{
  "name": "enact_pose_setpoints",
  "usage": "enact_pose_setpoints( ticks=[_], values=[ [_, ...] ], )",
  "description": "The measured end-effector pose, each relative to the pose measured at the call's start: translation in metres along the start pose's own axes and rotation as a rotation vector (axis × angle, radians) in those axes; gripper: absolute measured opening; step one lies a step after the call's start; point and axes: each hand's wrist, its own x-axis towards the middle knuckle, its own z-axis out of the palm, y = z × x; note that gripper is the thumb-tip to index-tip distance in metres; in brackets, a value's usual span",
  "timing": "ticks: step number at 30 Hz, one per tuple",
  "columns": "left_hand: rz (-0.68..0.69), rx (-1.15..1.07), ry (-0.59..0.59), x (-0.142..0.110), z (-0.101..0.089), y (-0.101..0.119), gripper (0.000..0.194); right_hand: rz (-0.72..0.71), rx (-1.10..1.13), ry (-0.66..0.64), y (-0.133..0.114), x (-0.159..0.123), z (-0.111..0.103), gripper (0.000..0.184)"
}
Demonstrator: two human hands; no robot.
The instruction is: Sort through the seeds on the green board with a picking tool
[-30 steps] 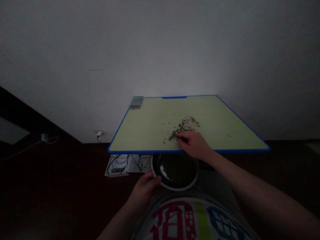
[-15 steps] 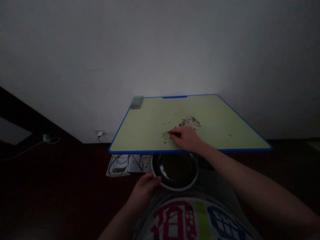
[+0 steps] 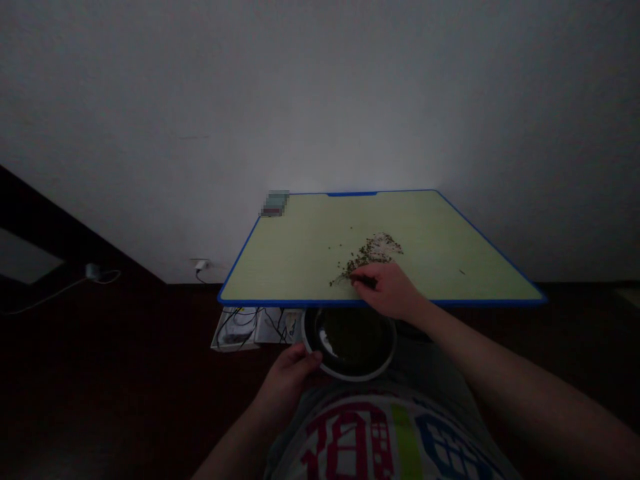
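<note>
My left hand (image 3: 293, 370) grips the near-left rim of a round dark bowl (image 3: 350, 372) with a pale rim, just below the table's front edge. Greenish-dark contents show inside the bowl, too dim to name. Over the front part of the table my right hand (image 3: 387, 287) is closed, fingertips pinched and pointing left. Thin, wispy strands (image 3: 341, 279) show at its fingertips; what it holds is not clear. Small dark grains (image 3: 367, 252) lie scattered beyond and beside it, with a whitish patch (image 3: 384, 245) among them.
The pale-green table (image 3: 300, 253) has a blue edge and stands against a grey wall. A blurred-out item (image 3: 275, 203) sits at its far-left corner. White boxes with cables (image 3: 240, 330) are on the dark floor below. A plug (image 3: 201, 265) sits in the wall socket.
My right hand has moved slightly right and nearer the front edge, uncovering more dark grains in front of the whitish patch. My left hand and the bowl have stayed put.
</note>
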Motion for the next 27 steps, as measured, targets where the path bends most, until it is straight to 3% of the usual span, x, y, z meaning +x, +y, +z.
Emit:
enact_pose_setpoints(
  ticks=[6,14,21,27],
  values=[
    [-0.007,-0.031,-0.030,0.002,-0.002,-0.002,0.013,0.047,-0.059,0.019,0.001,0.008,0.006,0.023],
    [-0.001,-0.024,-0.009,-0.001,0.000,0.001,0.015,0.004,0.020,-0.070,-0.002,0.025,0.010,0.024],
    [0.000,-0.030,-0.015,0.000,0.000,-0.001,0.018,-0.088,0.089,-0.173,0.001,0.018,0.005,0.024],
    [0.002,-0.007,-0.015,0.001,-0.002,-0.001,0.016,-0.137,0.125,-0.157,-0.001,0.006,0.002,0.020]
  ],
)
